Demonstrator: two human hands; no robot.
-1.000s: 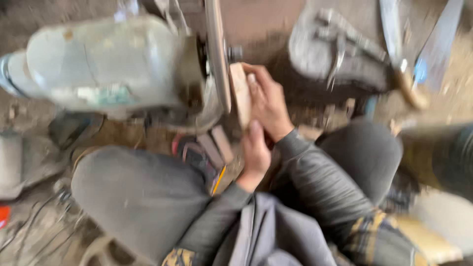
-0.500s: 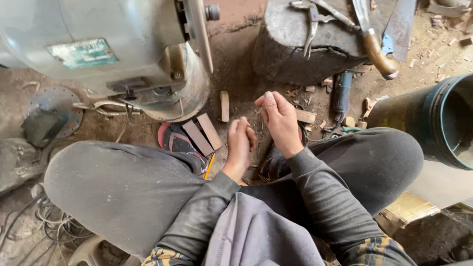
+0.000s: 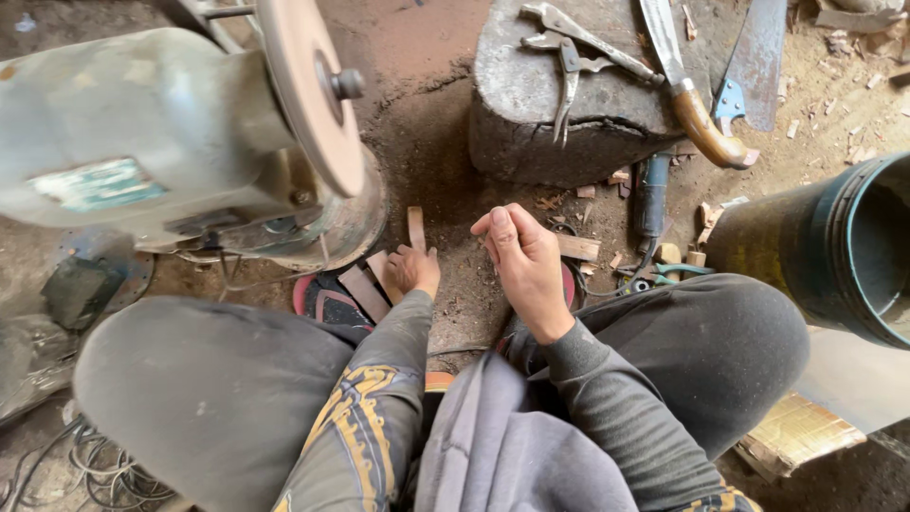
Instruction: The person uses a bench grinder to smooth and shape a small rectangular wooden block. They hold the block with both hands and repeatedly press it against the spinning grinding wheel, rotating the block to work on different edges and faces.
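Left hand [image 3: 413, 270] touches wood strip [image 3: 416, 228] — right hand [image 3: 526, 265] hovers.

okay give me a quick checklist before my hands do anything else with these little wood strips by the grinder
1. Left hand on a wood strip: ok, fingertips touch it.
2. Right hand free: cannot tell, fingers curled.
3. Both hands apart from the grinding disc: ok.
4. Disc stopped: cannot tell.
5. More strips within reach: ok, beside the left hand.
6. Knife and pliers out of the way: ok, on the stone block.
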